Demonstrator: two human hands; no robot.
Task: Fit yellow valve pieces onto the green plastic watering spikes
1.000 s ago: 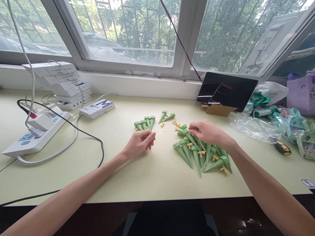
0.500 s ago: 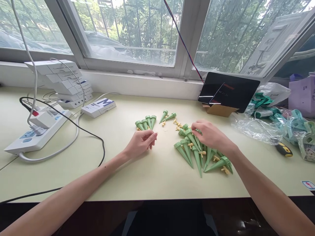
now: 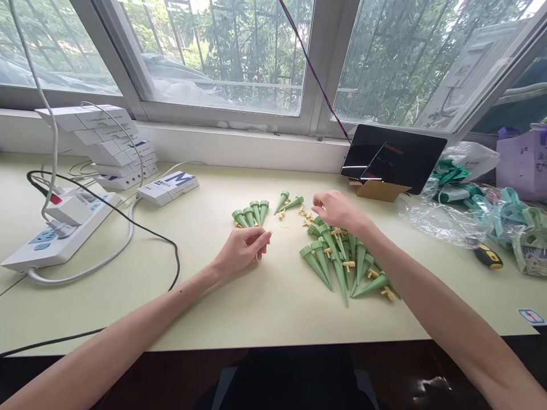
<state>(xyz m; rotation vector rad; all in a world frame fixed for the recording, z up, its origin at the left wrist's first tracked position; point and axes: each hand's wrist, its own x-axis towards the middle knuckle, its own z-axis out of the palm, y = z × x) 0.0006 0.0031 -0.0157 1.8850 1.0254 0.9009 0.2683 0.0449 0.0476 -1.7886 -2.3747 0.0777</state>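
My left hand (image 3: 244, 249) rests on the pale table just in front of a small fan of green plant-watering spikes (image 3: 255, 212). Its fingers are curled, thumb against the index finger; whatever they may hold is hidden. Over the back edge of a larger pile of green spikes (image 3: 320, 265) hovers my right hand (image 3: 335, 210), its fingers bent downward near small yellow valve pieces (image 3: 305, 214). I cannot see anything between them. More yellow valves (image 3: 348, 265) lie among the piled spikes. Between the two groups, toward the back, are two spikes (image 3: 289, 201) with a yellow valve (image 3: 281, 214).
On the left stand a power strip (image 3: 64, 228) with cables, a stack of white boxes (image 3: 115, 148) and a single box (image 3: 168, 188). A dark tablet (image 3: 395, 159) leans at the back. To the right lie clear plastic wrap (image 3: 444, 222) and a yellow-black tool (image 3: 489, 256).
My right hand has moved back and to the left, off the green pile toward the small yellow pieces. My left hand has stayed in nearly the same place. The view has shifted slightly.
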